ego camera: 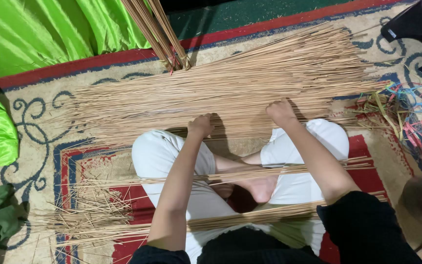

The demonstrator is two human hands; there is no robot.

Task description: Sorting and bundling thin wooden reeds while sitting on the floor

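Seemingly gripped by both hands (pixel 240 119), sticks (pixel 230 93) lying crosswise, left-right

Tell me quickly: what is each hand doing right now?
Left hand: closed, fingers curled into the spread of thin sticks.
Right hand: closed, likewise on the sticks.

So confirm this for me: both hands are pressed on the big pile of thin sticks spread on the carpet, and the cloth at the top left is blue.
One thing is off: the cloth is bright green, not blue, as the head view shows. The rest holds: the left hand and right hand both rest on the pile of thin sticks spread on the carpet.
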